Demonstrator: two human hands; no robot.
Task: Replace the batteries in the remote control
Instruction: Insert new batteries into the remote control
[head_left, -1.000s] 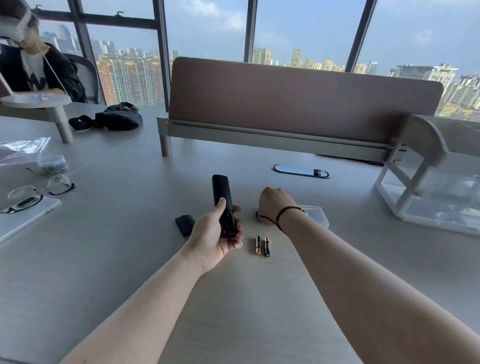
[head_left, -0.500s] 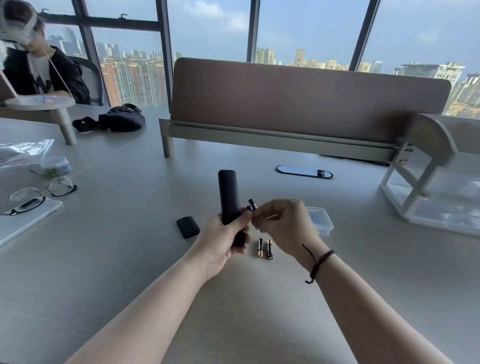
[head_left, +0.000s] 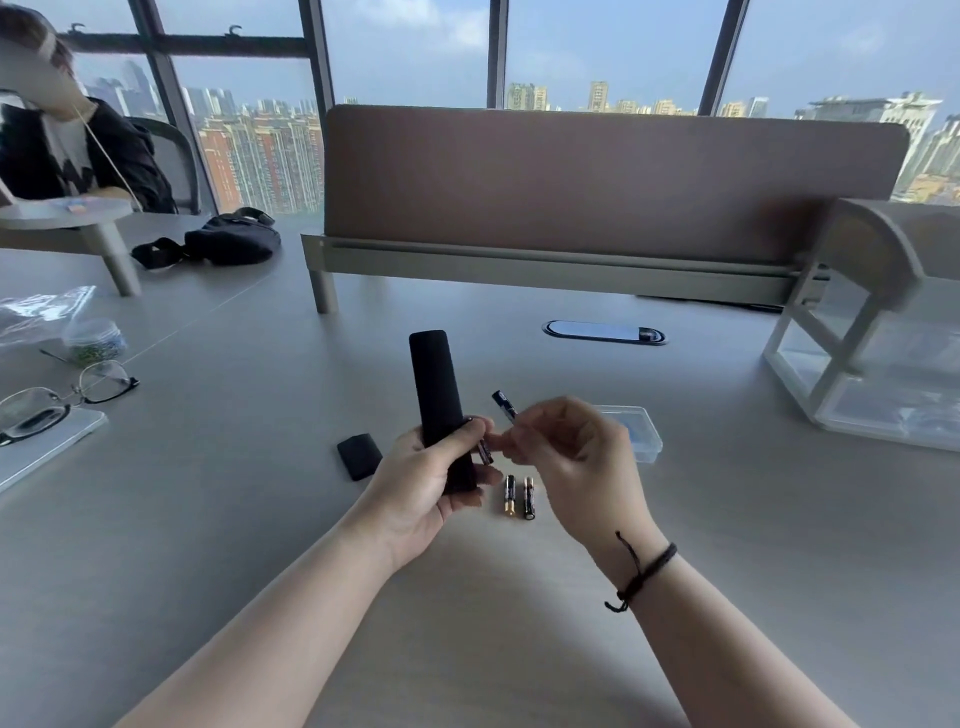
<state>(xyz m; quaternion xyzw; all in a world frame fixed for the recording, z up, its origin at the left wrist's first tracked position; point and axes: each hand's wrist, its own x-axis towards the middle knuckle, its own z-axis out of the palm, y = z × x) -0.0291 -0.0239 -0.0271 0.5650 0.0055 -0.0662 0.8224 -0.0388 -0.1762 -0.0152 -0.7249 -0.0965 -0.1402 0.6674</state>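
Left hand (head_left: 423, 480) curled in a grip, right hand (head_left: 574, 457) pinching with fingertips, forearms converging

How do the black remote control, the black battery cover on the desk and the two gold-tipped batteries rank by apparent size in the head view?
1. Black remote control, held nearer the camera.
2. Black battery cover.
3. Two gold-tipped batteries, which look alike in size.

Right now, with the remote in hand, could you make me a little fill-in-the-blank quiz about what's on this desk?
1. The left hand grips the black ____.
2. The right hand pinches a dark battery; ____ gold-ended batteries lie on the desk.
3. The remote's loose black cover lies on the desk to the ____ of the left hand.
4. A pair of ____ rests at the desk's far left.

Missing words: remote; two; left; glasses
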